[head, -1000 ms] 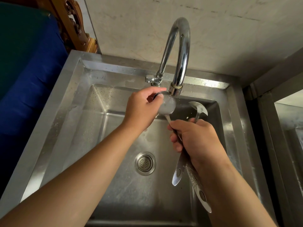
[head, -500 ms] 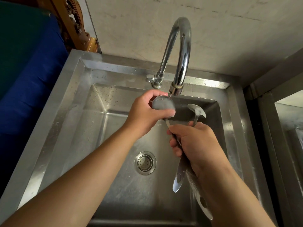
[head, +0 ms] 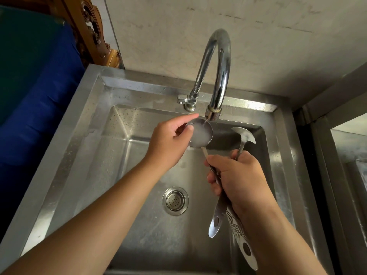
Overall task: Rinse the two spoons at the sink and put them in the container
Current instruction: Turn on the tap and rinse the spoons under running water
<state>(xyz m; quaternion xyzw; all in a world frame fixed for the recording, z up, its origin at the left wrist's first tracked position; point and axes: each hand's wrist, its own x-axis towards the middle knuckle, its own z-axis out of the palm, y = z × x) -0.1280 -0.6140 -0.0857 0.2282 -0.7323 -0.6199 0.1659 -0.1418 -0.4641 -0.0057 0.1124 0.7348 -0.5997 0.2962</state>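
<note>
My right hand (head: 240,179) grips the handles of two steel spoons over the sink (head: 65,155). The first spoon's round bowl (head: 201,133) sits right under the tap's spout (head: 213,114), and a thin stream of water falls into it. My left hand (head: 168,141) holds that bowl at its left rim, thumb inside it. The second spoon (head: 243,135) sticks up to the right, out of the stream. Both handle ends (head: 215,223) hang below my right fist. No container is in view.
The curved chrome tap (head: 216,62) rises from the back rim, its small lever (head: 183,99) to the left. A round drain strainer (head: 175,201) lies mid-basin. A blue cloth (head: 39,108) covers the left side. A steel shelf frame (head: 341,155) stands at the right.
My left hand's thumb has slid over the spoon bowl under the stream. The bowl shifted slightly up toward the spout; my right hand kept its grip on both handles.
</note>
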